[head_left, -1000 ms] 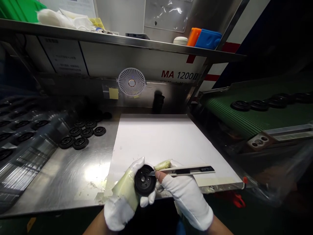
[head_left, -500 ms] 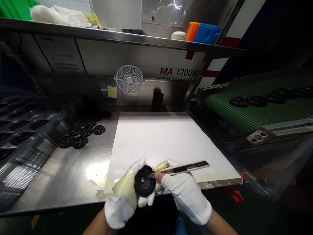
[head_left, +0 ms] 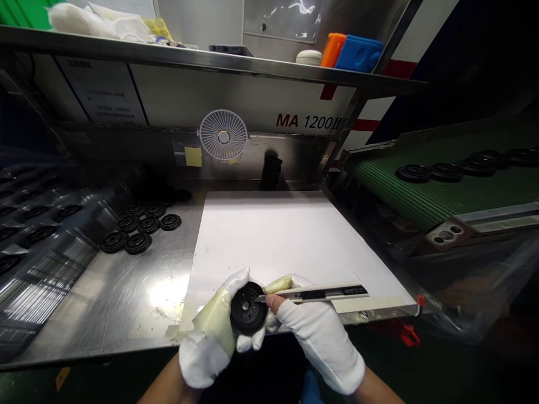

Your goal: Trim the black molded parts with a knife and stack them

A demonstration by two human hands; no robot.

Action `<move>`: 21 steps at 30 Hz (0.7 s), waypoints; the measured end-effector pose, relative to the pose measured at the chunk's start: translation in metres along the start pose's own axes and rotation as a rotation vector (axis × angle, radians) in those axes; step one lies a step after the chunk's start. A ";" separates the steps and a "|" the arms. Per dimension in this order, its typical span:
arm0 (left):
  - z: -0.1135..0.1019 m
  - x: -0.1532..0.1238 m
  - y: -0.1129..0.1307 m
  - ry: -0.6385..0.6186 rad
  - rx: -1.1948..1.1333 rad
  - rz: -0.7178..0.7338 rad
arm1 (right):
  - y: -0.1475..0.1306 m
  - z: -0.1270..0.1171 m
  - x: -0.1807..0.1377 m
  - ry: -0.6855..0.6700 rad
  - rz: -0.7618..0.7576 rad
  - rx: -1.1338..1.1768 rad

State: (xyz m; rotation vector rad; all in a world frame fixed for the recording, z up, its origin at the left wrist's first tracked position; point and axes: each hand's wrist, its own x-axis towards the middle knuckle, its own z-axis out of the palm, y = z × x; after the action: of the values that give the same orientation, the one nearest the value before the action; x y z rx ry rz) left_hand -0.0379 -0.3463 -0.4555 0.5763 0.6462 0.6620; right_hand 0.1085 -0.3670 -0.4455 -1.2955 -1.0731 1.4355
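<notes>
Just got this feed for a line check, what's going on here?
A person in white gloves grips a black ribbed disc in the left hand. The right hand holds a snap-off utility knife, its blade at the disc's face, above a white sheet on a steel bench. More discs lie there; others sit on a green conveyor belt.

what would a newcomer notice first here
At bottom centre, the gloved left hand grips a black disc while the gloved right hand holds a utility knife, its blade at the disc. More black discs sit on the steel bench at left and on a green conveyor belt at right, either side of a white sheet.
</notes>
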 end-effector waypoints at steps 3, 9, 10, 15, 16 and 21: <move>0.004 -0.002 0.004 0.031 0.045 -0.004 | -0.001 0.000 -0.001 0.015 0.012 -0.010; 0.007 -0.003 0.008 -0.009 0.100 -0.039 | -0.002 0.000 -0.003 0.011 -0.027 -0.038; 0.006 -0.003 0.007 -0.020 0.092 -0.036 | -0.002 0.000 -0.003 0.010 -0.010 -0.033; 0.005 0.000 0.004 -0.068 0.041 -0.042 | -0.003 -0.001 -0.003 -0.020 0.105 0.036; 0.005 -0.001 0.004 -0.061 0.032 -0.041 | -0.003 -0.001 -0.003 -0.022 0.114 0.049; 0.007 -0.002 0.006 -0.027 0.037 -0.006 | 0.001 -0.002 -0.003 -0.005 0.048 0.042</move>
State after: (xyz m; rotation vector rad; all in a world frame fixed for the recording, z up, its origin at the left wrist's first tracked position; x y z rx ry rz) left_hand -0.0360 -0.3459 -0.4460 0.6167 0.6360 0.6363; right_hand 0.1107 -0.3699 -0.4463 -1.2964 -1.0166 1.4902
